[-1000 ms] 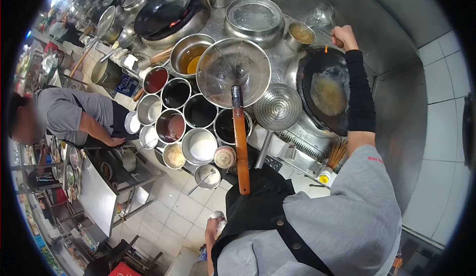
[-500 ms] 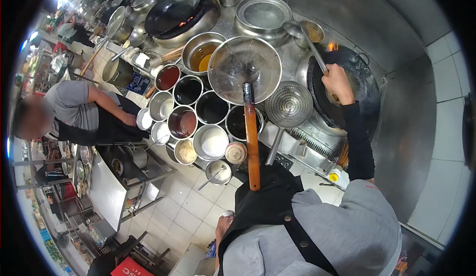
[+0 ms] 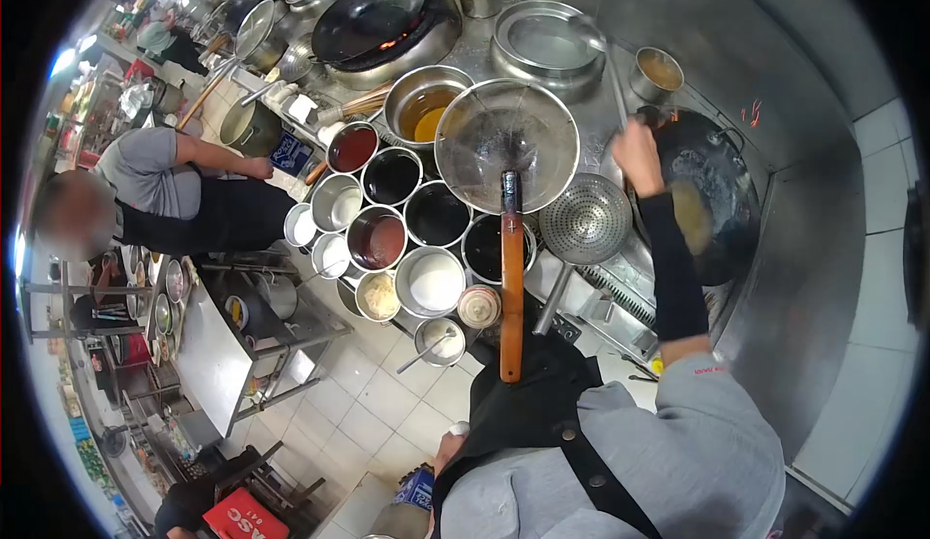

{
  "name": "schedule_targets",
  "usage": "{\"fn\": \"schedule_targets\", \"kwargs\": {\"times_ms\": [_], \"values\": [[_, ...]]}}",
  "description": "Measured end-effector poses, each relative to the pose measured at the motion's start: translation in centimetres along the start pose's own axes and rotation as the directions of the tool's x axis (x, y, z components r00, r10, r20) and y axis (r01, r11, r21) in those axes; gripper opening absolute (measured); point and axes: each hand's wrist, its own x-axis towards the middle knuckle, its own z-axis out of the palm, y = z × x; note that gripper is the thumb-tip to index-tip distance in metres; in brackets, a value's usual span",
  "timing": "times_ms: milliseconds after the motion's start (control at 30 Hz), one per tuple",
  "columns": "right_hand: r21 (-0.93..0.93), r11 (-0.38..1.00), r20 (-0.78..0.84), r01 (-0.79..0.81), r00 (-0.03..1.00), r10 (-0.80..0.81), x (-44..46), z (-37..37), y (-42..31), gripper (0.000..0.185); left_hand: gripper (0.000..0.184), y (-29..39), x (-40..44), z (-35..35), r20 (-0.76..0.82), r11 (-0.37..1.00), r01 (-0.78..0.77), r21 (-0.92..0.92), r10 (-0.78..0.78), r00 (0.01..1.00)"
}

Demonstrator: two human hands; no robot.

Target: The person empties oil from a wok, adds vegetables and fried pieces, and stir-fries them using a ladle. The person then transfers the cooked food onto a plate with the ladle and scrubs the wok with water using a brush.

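Observation:
My right hand (image 3: pixel 639 158) is wrapped round the long handle of a ladle (image 3: pixel 616 79), its bowl over the rim of a metal basin of water (image 3: pixel 547 40). Close by on the right sits a dark wok (image 3: pixel 722 239) with pale, steaming contents at its side. My left hand (image 3: pixel 450 448) is low beside my apron, closed around something small and whitish, mostly hidden. A wire-mesh strainer (image 3: pixel 506 118) with a wooden handle rests over the pots in front of me, and a perforated metal skimmer (image 3: pixel 585 215) lies beside it.
Metal pots of dark sauce (image 3: pixel 436 215), red liquid (image 3: pixel 376 239) and white seasoning (image 3: pixel 429 280) crowd the counter. An oil pot (image 3: pixel 422 113) stands behind them. Another wok (image 3: pixel 378 30) sits over flames. A co-worker (image 3: pixel 160 185) stands left, near a steel table (image 3: pixel 208 345).
My right hand has moved the ladle leftward from the small pot by the wok to the water basin. The view has shifted slightly. The co-worker's arm has drawn back from the pots.

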Motion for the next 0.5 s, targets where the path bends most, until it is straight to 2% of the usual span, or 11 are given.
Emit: {"fn": "schedule_targets", "kwargs": {"times_ms": [67, 133, 200, 233, 267, 300, 333, 367, 400, 433, 500], "values": [[0.023, 0.999, 0.066, 0.036, 0.997, -0.037, 4.7, 0.7, -1.0, 0.017, 0.031, 0.3, -0.6, 0.0, 0.022, 0.999, 0.031, -0.03, -0.031, 0.999], [0.138, 0.981, 0.272, -0.14, 0.957, 0.098, 9.6, 1.5, -2.9, 0.018, 0.031, 1.2, -1.3, -0.1, 0.03, 0.997, 0.051, -0.051, -0.05, 0.998], [0.231, 0.863, 0.428, -0.449, 0.843, 0.325, 14.6, 5.1, -2.9, 0.018, 0.031, 1.8, -1.8, -0.1, 0.031, 0.995, 0.069, -0.071, -0.067, 0.997], [0.551, 0.772, 0.453, -0.316, 0.89, 0.041, 17.5, 9.5, 0.6, 0.015, 0.031, 2.2, -2.0, -0.1, 0.032, 0.994, 0.077, -0.078, -0.074, 0.997], [0.779, 0.525, 0.379, -0.343, 0.924, 0.041, 17.0, 9.4, 0.1, 0.012, 0.031, 2.6, -2.2, -0.3, 0.03, 0.993, 0.08, -0.083, -0.077, 0.997], [0.937, 0.174, 0.302, -0.304, 0.952, 0.04, 16.7, 9.6, -0.2, 0.01, 0.031, 2.7, -2.2, -0.5, 0.026, 0.992, 0.085, -0.089, -0.083, 0.996], [0.965, -0.151, 0.223, -0.215, 0.974, 0.04, 16.2, 9.6, -0.7, 0.012, 0.031, 2.9, -2.3, -0.4, 0.023, 0.992, 0.084, -0.091, -0.082, 0.996], [0.783, -0.504, 0.445, -0.365, 0.894, 0.043, 17.5, 9.0, -0.8, 0.012, 0.031, 3.1, -2.3, -0.4, 0.024, 0.992, 0.08, -0.097, -0.078, 0.997], [0.467, -0.777, 0.632, -0.423, 0.774, -0.042, 19.0, 8.5, -0.8, 0.012, 0.031, 3.2, -2.3, -0.6, 0.023, 0.992, 0.077, -0.097, -0.075, 0.997], [0.074, -0.923, 0.749, -0.379, 0.632, -0.199, 20.1, 8.2, -0.8, 0.013, 0.031, 3.4, -2.1, -0.5, 0.024, 0.992, 0.072, -0.101, -0.07, 0.997], [0.264, -0.927, 0.659, -0.265, 0.752, -0.027, 21.2, 6.8, -1.3, 0.012, 0.032, 3.6, -1.9, -0.4, 0.026, 0.992, 0.064, -0.104, -0.061, 0.998]]}}
